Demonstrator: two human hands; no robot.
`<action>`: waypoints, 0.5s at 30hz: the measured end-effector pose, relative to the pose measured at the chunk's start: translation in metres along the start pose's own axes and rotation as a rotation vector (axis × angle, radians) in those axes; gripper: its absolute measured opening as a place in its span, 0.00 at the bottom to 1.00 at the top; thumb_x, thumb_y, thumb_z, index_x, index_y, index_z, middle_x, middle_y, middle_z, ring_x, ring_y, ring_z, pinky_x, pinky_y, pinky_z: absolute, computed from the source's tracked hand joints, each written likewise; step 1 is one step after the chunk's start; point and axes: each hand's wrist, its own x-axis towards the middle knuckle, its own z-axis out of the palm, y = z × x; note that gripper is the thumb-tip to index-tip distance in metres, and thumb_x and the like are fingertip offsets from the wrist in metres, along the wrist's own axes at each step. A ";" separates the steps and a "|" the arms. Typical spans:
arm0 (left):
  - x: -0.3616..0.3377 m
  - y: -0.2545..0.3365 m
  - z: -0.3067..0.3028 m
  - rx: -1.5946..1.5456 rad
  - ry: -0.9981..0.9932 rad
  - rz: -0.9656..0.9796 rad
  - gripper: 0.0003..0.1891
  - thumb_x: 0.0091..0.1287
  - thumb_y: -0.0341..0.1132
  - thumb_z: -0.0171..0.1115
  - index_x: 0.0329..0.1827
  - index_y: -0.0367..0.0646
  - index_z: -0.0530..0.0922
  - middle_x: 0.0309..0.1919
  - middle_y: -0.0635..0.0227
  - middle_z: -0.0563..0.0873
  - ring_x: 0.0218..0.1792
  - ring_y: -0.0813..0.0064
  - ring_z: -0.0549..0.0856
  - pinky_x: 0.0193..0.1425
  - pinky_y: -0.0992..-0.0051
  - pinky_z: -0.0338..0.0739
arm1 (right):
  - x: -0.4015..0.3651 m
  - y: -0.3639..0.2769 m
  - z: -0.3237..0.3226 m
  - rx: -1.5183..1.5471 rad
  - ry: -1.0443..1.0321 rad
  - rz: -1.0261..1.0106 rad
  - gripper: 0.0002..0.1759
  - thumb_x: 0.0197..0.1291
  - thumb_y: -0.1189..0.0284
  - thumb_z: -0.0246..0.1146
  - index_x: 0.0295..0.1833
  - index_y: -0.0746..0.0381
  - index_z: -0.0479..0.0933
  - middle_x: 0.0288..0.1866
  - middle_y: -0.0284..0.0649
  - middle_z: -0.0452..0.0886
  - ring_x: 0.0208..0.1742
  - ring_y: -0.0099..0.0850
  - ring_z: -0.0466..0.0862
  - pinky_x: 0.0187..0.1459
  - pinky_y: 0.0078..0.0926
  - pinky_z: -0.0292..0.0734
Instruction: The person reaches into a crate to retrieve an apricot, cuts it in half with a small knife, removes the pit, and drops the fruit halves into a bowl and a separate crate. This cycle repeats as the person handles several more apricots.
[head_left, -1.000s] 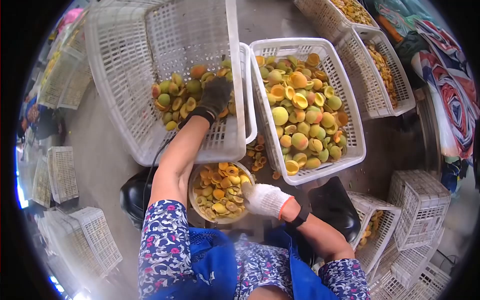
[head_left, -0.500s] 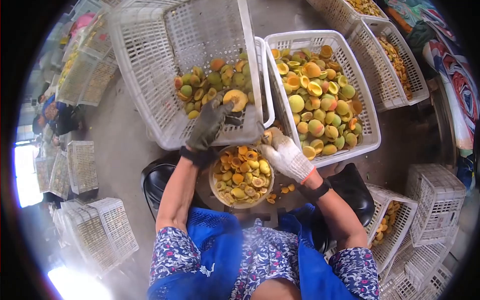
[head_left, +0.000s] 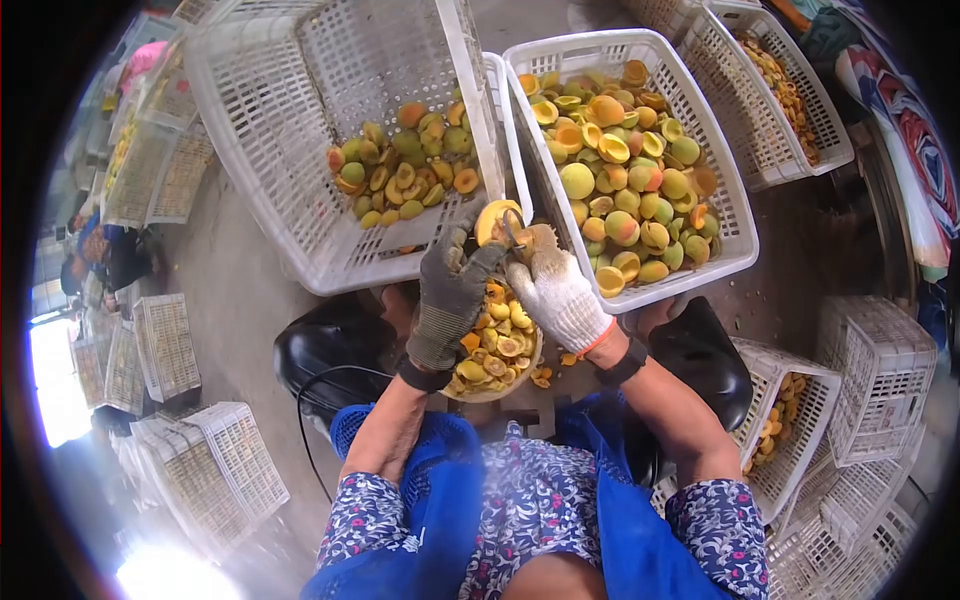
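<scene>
While left fingers (head_left: 484, 262) curl round cut fruit (head_left: 492, 219), right fingers (head_left: 541, 244) clench curved tool (head_left: 509, 232); crates (head_left: 243, 460) line grey floor (head_left: 232, 255).

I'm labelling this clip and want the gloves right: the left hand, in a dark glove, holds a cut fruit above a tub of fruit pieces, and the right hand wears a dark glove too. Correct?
Not quite: the right hand wears a white glove, as the head view shows. The left hand, dark-gloved, does hold a cut fruit above the tub.
</scene>
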 end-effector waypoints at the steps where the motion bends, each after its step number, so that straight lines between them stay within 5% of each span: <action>1: 0.000 -0.001 0.002 0.100 0.005 0.081 0.21 0.65 0.33 0.60 0.60 0.33 0.73 0.50 0.57 0.83 0.49 0.70 0.82 0.55 0.72 0.75 | -0.002 0.001 0.002 0.000 0.000 0.003 0.08 0.54 0.78 0.57 0.40 0.68 0.73 0.39 0.50 0.74 0.29 0.41 0.79 0.26 0.35 0.77; 8: -0.005 -0.017 0.003 0.069 -0.084 -0.076 0.22 0.67 0.38 0.59 0.60 0.32 0.72 0.50 0.56 0.82 0.52 0.67 0.81 0.56 0.71 0.74 | -0.011 0.003 0.013 0.169 -0.126 0.042 0.09 0.54 0.76 0.58 0.41 0.66 0.74 0.40 0.52 0.73 0.35 0.46 0.79 0.31 0.39 0.76; 11: -0.008 -0.042 0.011 -0.124 -0.062 -0.024 0.24 0.72 0.46 0.52 0.60 0.34 0.72 0.49 0.58 0.82 0.50 0.67 0.81 0.54 0.71 0.76 | -0.013 -0.006 0.026 0.353 -0.082 0.145 0.08 0.57 0.73 0.59 0.41 0.66 0.75 0.39 0.53 0.73 0.37 0.48 0.79 0.33 0.40 0.75; 13: -0.009 -0.037 0.028 -0.727 0.064 -0.232 0.26 0.74 0.53 0.45 0.59 0.37 0.72 0.46 0.60 0.81 0.47 0.69 0.81 0.52 0.72 0.78 | -0.013 -0.010 0.029 0.435 -0.116 0.229 0.09 0.60 0.71 0.58 0.42 0.66 0.74 0.40 0.53 0.74 0.40 0.50 0.79 0.38 0.41 0.75; 15: -0.008 -0.037 0.033 -0.663 0.111 -0.174 0.25 0.74 0.52 0.44 0.55 0.38 0.74 0.43 0.60 0.81 0.44 0.72 0.82 0.50 0.73 0.80 | -0.015 -0.007 0.029 0.392 -0.171 0.170 0.11 0.62 0.70 0.58 0.44 0.67 0.73 0.40 0.53 0.75 0.43 0.51 0.79 0.42 0.40 0.75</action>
